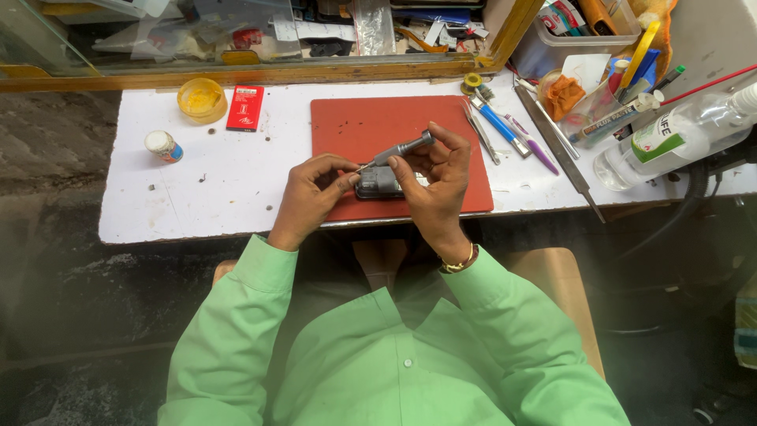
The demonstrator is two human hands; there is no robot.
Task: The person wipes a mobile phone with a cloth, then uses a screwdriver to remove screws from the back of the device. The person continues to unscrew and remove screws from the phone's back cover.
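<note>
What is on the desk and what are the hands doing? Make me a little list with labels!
Right hand: holds a grey screwdriver
Left hand: pinches at the screwdriver's tip
Under the hands: a small dark device
Mat: red mat on the white desk
Left side: yellow tub, red card
Right side: clear bottle

bare mat [355,126] ahead, tools [505,130] crowding right

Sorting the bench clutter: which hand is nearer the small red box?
Left. The left hand is at the red mat's near-left edge, below and right of the small red box; the right hand, holding the screwdriver, lies farther right.
</note>
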